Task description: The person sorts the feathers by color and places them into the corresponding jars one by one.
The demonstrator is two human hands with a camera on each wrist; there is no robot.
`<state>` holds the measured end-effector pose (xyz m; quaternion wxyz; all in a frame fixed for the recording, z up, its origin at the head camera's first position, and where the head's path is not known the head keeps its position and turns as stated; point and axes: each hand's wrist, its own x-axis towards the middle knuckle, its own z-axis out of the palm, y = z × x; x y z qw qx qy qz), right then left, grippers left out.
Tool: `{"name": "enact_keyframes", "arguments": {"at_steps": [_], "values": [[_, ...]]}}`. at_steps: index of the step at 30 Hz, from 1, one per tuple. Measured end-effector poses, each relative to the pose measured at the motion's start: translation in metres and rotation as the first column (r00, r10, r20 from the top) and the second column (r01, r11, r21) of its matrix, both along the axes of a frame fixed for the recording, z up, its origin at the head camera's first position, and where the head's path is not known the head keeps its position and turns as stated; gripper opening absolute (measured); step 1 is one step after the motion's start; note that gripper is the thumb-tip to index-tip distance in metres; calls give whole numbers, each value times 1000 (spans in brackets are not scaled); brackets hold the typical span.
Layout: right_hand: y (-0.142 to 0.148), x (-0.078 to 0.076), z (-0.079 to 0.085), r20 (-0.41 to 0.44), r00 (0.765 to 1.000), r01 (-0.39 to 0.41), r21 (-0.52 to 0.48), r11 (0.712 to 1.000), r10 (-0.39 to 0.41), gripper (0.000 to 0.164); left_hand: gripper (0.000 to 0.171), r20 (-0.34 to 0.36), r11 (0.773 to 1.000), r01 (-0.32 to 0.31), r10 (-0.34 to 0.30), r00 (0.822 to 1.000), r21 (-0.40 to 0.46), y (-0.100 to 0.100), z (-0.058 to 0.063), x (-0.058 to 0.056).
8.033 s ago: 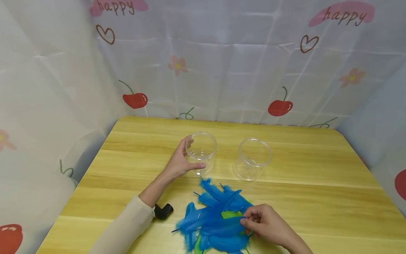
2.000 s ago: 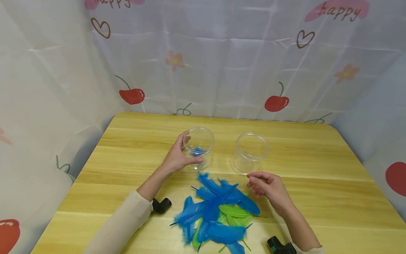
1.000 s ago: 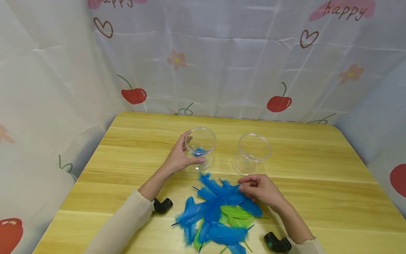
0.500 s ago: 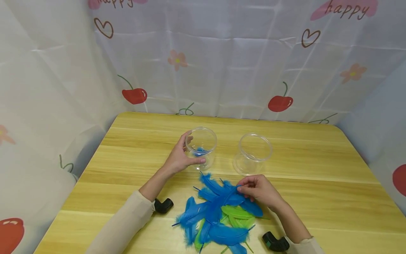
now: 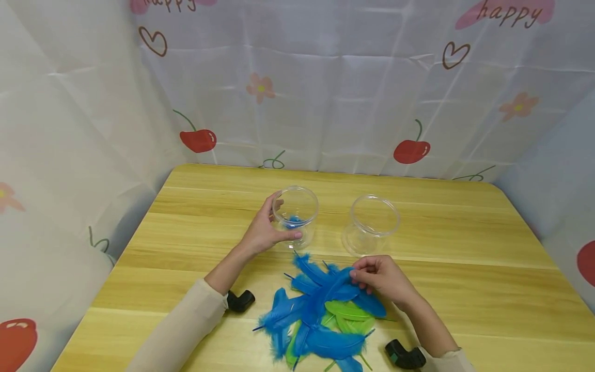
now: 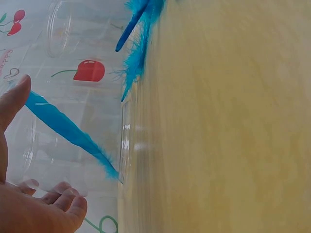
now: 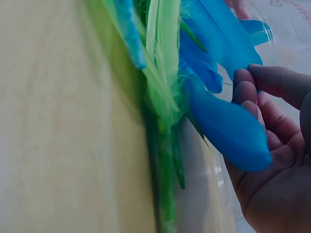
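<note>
Wood-grain table (image 5: 488,305) faced you, cherry-print backdrop (image 5: 321,108) behind it.
Head view: your left hand (image 5: 261,232) held the left cup (image 5: 304,212), clear and upright, one blue feather (image 5: 293,222) inside; the right cup (image 5: 367,235), also clear, stood near it; your right hand (image 5: 385,278) pinched a second blue feather (image 5: 335,284) at the blue-and-green feather pile (image 5: 330,342). Left wrist view: your left hand spanned the left cup, thumb opposite fingers; its feather leaned aslant. Right wrist view: your right hand gripped narrowly at the second feather's tip, green feathers (image 7: 163,73) alongside.
</note>
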<state>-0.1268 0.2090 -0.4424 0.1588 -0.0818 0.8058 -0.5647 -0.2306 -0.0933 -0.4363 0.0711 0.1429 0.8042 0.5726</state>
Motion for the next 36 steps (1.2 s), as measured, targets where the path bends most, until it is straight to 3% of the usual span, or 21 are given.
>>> {"name": "enact_keyframes", "arguments": {"at_steps": [8,18,26,36], "values": [[2,4,2,-13,998,64,-107,992,-65,23,107,-9,1000,7,-7,1000,-6,-1,1,0],[0,8,4,21,981,191,-242,951,-192,22,106,12,1000,0,0,1000,-15,0,2,0],[-2,11,10,53,974,223,-370,902,-219,13,107,1,1000,5,-5,1000,-10,0,1,0],[-7,16,21,92,970,239,-510,826,-223,20,107,-9,1000,12,-12,1000,-12,0,2,1]]}}
